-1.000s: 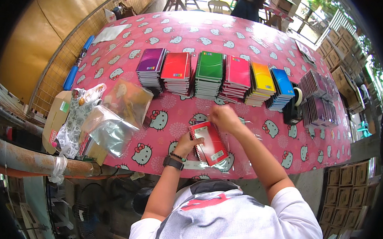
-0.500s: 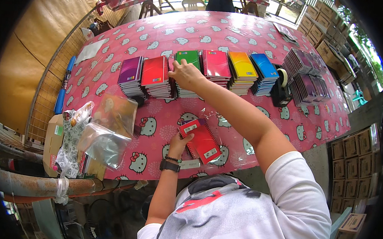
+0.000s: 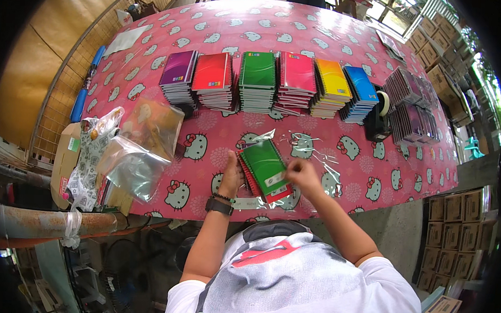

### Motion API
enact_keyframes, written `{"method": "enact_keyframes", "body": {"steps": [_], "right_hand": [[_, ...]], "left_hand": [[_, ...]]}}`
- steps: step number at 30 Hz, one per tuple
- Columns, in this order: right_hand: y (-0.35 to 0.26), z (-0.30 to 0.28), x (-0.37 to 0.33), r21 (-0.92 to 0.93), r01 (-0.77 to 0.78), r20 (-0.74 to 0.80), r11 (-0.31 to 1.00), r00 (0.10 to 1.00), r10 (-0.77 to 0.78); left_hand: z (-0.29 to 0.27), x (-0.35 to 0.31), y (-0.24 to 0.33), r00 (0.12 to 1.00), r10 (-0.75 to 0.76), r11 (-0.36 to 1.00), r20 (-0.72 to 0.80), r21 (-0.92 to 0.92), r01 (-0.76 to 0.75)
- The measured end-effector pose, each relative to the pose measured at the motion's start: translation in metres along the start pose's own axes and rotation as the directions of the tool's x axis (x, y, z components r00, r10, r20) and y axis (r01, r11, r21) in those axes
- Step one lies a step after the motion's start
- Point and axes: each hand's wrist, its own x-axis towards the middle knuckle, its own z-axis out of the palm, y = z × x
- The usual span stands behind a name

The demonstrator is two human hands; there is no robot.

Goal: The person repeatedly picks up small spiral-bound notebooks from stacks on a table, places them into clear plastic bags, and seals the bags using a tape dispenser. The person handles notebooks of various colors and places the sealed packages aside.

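Observation:
A small bundle of spiral notebooks lies tilted near the table's front edge, a green notebook (image 3: 263,164) on top and a red notebook (image 3: 281,192) showing beneath it. My left hand (image 3: 230,175) grips the bundle's left edge, thumb pointing up and the other fingers mostly hidden by the covers. At the right edge of the green notebook, my right hand (image 3: 305,177) has its fingers pinched together at the cover. Behind them stand stacks of notebooks in a row: purple (image 3: 179,66), red (image 3: 211,71), green (image 3: 257,68), pink (image 3: 298,72), yellow (image 3: 333,78) and blue (image 3: 360,84).
A black tape dispenser (image 3: 378,120) stands right of the blue stack, beside wrapped notebook packs (image 3: 412,110). Clear plastic bags (image 3: 138,165) lie at the left, near a patterned pouch (image 3: 94,155). Cartons (image 3: 454,227) are piled beyond the table's right side.
My right hand has come back from the green stack to the bundle. A green notebook now covers the red one. My left thumb has lifted off the red cover.

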Motion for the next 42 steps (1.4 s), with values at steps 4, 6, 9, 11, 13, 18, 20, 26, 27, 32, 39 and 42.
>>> {"method": "enact_keyframes", "body": {"steps": [4, 6, 9, 11, 13, 18, 20, 26, 27, 32, 39, 42], "right_hand": [[-0.074, 0.001, 0.013, -0.697, 0.397, 0.066, 0.598, 0.865, -0.497], [-0.119, -0.007, 0.051, -0.761, 0.516, 0.066, 0.394, 0.665, -0.744], [-0.16, -0.015, 0.109, -0.882, 0.462, 0.256, 0.097, 0.642, -0.723], [-0.161, -0.022, 0.141, -0.913, 0.407, 0.333, 0.0, 0.748, -0.574], [-0.16, -0.02, 0.155, -0.922, 0.385, 0.358, -0.028, 0.826, -0.435], [-0.169, -0.022, 0.164, -0.928, 0.367, 0.35, -0.062, 0.803, -0.482], [-0.172, -0.04, 0.177, -0.901, 0.407, 0.263, 0.151, 0.789, -0.556], [-0.171, -0.053, 0.071, -0.329, 0.477, -0.369, 0.815, 0.73, -0.576], [-0.143, -0.049, 0.053, 0.02, 0.464, -0.329, 0.886, 0.84, -0.432], [-0.04, 0.008, -0.015, -0.259, 0.055, 0.01, 0.964, 0.998, -0.055], [-0.121, -0.108, 0.101, -0.997, 0.072, 0.001, 0.035, 0.445, -0.896], [-0.105, -0.145, 0.12, -0.986, 0.166, 0.115, 0.005, 0.708, -0.697]], "left_hand": [[0.0, -0.001, -0.011, 0.974, 0.224, 0.918, -0.022, 0.341, -0.203], [0.0, 0.0, -0.011, 0.973, 0.23, 0.917, -0.017, 0.34, -0.21], [-0.001, 0.003, -0.012, 0.971, 0.235, 0.904, -0.033, 0.375, -0.206], [0.005, 0.002, -0.009, 0.971, 0.239, 0.897, -0.027, 0.389, -0.21], [0.006, 0.001, -0.008, 0.967, 0.252, 0.887, -0.032, 0.408, -0.217], [-0.007, 0.004, -0.013, 0.97, 0.241, 0.913, 0.018, 0.334, -0.233], [-0.003, 0.003, -0.013, 0.973, 0.227, 0.894, 0.037, 0.388, -0.223], [-0.004, -0.005, -0.014, 0.985, 0.172, 0.941, 0.007, 0.296, -0.166], [-0.001, -0.006, -0.011, 0.992, 0.123, 0.979, 0.01, 0.16, -0.123], [-0.004, -0.002, -0.016, 0.965, 0.262, 0.933, 0.01, 0.254, -0.255], [0.015, -0.004, -0.009, 0.934, 0.356, 0.863, 0.002, 0.383, -0.33], [0.021, 0.0, -0.011, 0.919, 0.393, 0.805, -0.023, 0.491, -0.332]]}}
